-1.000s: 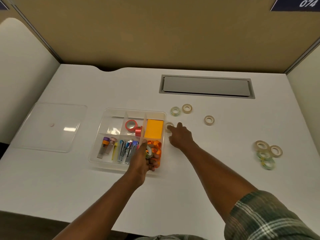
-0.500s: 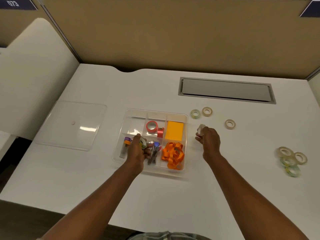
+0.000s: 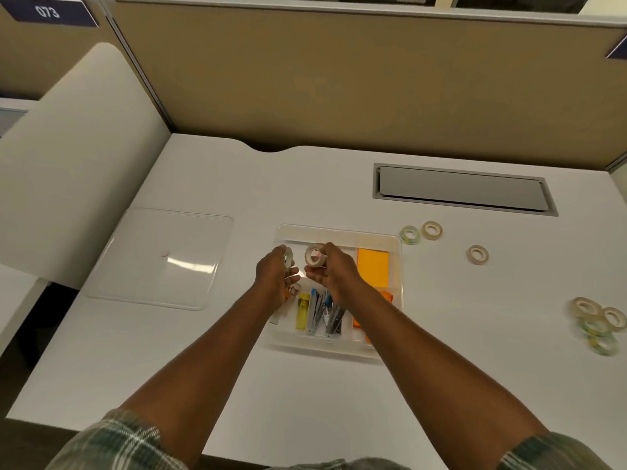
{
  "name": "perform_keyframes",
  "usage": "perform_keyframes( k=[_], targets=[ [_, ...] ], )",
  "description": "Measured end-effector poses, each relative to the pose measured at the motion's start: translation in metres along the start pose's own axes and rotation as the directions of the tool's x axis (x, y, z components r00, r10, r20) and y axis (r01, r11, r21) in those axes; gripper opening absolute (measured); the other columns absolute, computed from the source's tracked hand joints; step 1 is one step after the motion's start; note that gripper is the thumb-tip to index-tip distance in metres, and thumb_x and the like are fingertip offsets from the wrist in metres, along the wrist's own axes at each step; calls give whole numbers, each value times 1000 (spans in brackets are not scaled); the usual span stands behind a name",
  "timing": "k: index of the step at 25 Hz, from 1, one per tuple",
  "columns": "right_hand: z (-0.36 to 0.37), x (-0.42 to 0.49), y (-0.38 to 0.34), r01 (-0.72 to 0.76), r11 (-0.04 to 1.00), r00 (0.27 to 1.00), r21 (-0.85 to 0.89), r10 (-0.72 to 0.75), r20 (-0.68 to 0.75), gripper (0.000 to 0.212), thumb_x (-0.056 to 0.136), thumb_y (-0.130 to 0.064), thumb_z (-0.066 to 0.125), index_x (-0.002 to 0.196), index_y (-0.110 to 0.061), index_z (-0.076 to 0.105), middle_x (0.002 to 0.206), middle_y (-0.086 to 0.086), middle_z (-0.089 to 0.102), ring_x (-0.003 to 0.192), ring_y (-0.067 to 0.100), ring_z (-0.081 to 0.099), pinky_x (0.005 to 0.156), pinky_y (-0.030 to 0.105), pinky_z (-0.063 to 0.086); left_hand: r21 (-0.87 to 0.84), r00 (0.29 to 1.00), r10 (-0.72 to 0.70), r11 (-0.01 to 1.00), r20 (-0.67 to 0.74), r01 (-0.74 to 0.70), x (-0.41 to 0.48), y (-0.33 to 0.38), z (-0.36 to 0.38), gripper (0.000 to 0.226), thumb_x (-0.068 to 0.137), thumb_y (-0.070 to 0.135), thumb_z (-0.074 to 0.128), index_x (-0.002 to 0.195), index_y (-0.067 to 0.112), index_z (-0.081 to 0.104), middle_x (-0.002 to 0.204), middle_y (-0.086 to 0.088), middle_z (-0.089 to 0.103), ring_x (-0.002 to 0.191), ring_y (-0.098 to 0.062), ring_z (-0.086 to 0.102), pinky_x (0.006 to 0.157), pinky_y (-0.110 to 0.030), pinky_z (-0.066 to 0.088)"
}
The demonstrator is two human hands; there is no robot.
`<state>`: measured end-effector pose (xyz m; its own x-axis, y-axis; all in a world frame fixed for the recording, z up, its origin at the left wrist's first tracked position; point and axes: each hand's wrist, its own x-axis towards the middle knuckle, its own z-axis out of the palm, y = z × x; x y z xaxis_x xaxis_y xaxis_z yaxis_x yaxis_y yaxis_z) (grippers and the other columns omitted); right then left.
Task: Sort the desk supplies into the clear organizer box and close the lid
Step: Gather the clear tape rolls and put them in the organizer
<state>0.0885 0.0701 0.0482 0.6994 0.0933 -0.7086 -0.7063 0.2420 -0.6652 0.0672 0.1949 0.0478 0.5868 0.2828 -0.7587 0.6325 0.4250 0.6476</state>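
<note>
**A:** Which step is this?

**B:** Stowing tape. The left hand (image 3: 276,276) pinches a thin tape roll (image 3: 288,257) that stands on edge. The right hand (image 3: 334,273) grips a wider tape roll (image 3: 315,255), its hole turned toward the person. Neither roll has a long axis. The organizer box (image 3: 339,228) is under both hands.

**A:** And next?

**B:** Probably lower and release them, then fetch the loose rolls (image 3: 477,254) to the right of the right hand. The lid (image 3: 159,259) lies well left of the left hand.

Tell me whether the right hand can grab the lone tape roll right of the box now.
Likely not yet: the right hand grips a tape roll above the organizer box. The lone roll lies uncovered on the desk, apparently within reach.
</note>
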Motion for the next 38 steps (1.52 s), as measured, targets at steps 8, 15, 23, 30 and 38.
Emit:
perform_keyframes(
  k=[8,15,23,30,38],
  targets=[
    [22,1,0,-64,991,998,-120,67,21,43,96,-30,49,133,-8,52,127,13,54,105,29,56,93,39,48,47,996,-8,999,84,4,5,11,-7,57,96,57,46,123,8,60,141,-24,51,128,-35,52,100,-43,49],
    [-6,-12,-5,40,972,999,-232,-45,-16,35,99,-30,45,123,-11,62,118,13,67,104,29,65,84,38,54,159,992,107,980,62,-116,-7,5,7,41,100,44,46,110,11,66,110,-12,68,101,-29,65,82,-40,54],
    [-88,-35,-21,141,943,987,-303,-157,-29,29,97,-31,48,114,-16,65,105,7,72,89,21,68,79,37,55,231,976,130,958,176,-169,-37,-25,78,30,100,33,48,104,11,68,95,-9,70,85,-25,66,68,-32,51],
    [-220,-50,-30,193,909,941,-370,-279,-194,18,93,-31,54,98,-22,69,105,5,72,82,16,67,69,31,53,306,947,60,938,316,-162,-72,-73,177,20,95,30,54,96,15,67,85,-5,66,75,-21,61,62,-31,46],
    [-385,-68,-23,-25,513,708,-858,-597,-377,23,92,-32,61,109,-18,65,114,6,61,106,25,60,83,34,48,482,932,-28,861,362,-162,-88,-146,263,30,95,35,55,103,9,67,89,-7,66,74,-21,62,64,-33,48]
  ],
)
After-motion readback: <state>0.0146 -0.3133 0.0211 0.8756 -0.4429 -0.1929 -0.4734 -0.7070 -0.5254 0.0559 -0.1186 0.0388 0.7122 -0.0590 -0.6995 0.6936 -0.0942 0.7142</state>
